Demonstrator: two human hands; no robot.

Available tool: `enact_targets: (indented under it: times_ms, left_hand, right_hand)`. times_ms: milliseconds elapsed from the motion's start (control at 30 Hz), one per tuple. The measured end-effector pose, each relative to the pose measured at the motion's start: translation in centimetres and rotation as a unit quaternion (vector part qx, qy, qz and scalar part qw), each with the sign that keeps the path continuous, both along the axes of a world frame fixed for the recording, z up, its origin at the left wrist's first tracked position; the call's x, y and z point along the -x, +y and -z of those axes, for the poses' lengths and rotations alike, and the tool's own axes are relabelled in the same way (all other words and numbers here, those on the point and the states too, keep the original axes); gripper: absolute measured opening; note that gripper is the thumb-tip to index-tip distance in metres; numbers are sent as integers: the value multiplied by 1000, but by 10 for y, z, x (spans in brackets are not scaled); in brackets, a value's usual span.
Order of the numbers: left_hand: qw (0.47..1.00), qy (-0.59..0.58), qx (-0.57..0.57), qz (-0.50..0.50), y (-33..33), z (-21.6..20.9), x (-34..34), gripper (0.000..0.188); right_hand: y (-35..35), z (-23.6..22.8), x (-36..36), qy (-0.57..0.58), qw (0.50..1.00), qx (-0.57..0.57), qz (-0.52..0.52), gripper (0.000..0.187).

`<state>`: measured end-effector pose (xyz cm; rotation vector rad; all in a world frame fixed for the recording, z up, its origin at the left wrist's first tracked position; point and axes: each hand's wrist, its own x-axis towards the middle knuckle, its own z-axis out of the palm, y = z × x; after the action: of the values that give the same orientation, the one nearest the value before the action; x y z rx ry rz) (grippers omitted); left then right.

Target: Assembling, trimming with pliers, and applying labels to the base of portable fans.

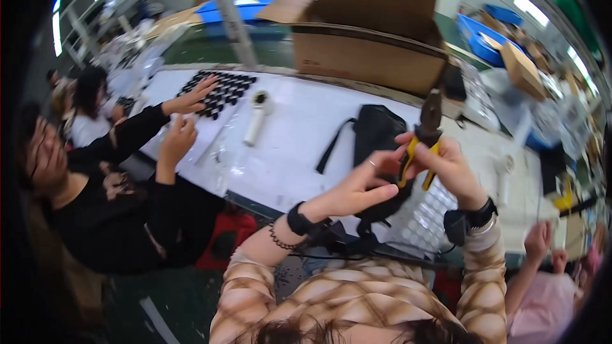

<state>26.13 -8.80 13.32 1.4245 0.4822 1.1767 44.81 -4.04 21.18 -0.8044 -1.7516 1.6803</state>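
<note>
Upright in front of me, a pair of pliers (429, 114) with yellow and black handles points its jaws away from me. My right hand (454, 169) is closed round the handles. The fingers of my left hand (363, 185) curl against the left handle, with the thumb stretched below it. Under and behind the pliers lies a black pouch (377, 129) with a strap, partly hidden by my hands. A clear plastic sheet with round bumps (421, 222) lies on the table nearest my right wrist.
A white hair-dryer-shaped part (257, 120) lies left of the pouch. Beyond it sit rows of small black caps (226, 92), with a co-worker's hands (185, 121) over them. A large open cardboard box (370, 54) stands at the back. Another person's hand (539, 239) is at right.
</note>
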Motion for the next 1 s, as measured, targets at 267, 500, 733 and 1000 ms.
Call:
enact_targets:
  times_ms: [267,500,733,1000]
  left_hand:
    - [951,1,254,-175,-17,17,66,29]
    - [930,-60,279,-231,-33,25,131,31]
    - [898,-189,274,-286,-30,37,138,32]
    - [883,-142,201,-400,-26,39,122,38]
  right_hand:
    - [35,59,121,-2,984,41,-175,34]
    - [58,87,177,-38,957,95,-270,37]
    - [26,103,192,75,972,124,-183,38]
    - [14,107,208,163,967,160,-112,36]
